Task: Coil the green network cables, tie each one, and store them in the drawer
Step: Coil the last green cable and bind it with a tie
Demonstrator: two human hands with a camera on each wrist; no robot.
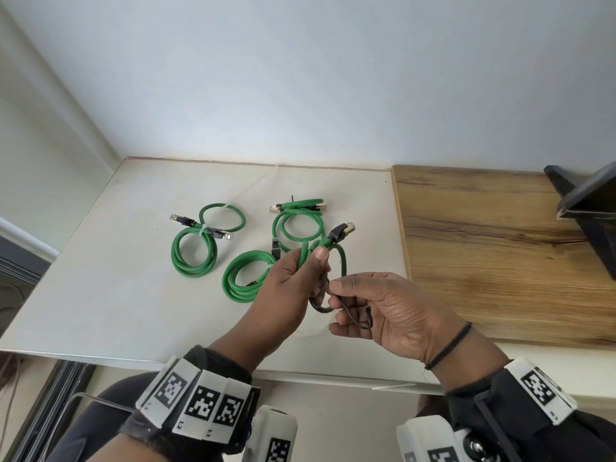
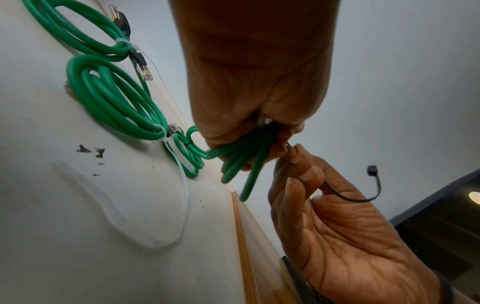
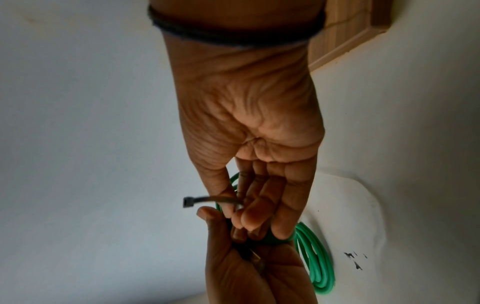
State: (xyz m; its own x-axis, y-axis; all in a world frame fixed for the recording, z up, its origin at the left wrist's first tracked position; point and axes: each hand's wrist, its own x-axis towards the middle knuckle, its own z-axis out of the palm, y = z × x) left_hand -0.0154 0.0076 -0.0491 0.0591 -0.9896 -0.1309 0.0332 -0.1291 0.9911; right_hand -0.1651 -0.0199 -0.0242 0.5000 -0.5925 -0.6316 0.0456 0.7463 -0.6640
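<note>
My left hand (image 1: 293,281) grips the coiled green cable (image 1: 328,261) above the white table (image 1: 116,295), near its front edge. My right hand (image 1: 383,308) pinches a black zip tie (image 1: 355,316) against it. Three tied coils (image 1: 195,251) lie farther back; bare tabletop spreads left.

You've got one green coil (image 1: 328,261) held above the bench (image 1: 100,278), black tie (image 1: 350,316) loose; three tied coils (image 1: 196,251) lie mid-bench toward its back edge.
</note>
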